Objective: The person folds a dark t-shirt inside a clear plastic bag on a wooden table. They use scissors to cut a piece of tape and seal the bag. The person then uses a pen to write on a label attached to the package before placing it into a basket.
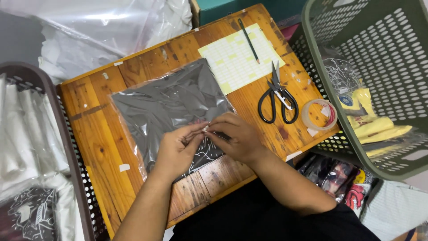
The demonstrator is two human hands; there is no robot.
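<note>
While both hands pinch at the near edge of the clear bag [171,105] holding a folded dark shirt, lying flat mid-table [98,143], the left hand [178,149] and right hand [236,138] have fingertips closed tight on a small pale bit, likely tape. That bit could stick crooked or wrinkle the slippery plastic. The scissors [277,96] and tape roll [318,114] lie to the right.

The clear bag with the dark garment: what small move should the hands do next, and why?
Probably press the flap flat along the clear bag. Both the left hand and right hand pinch a small pale piece at its near edge, and the bag lies flat on the wooden board.
</note>
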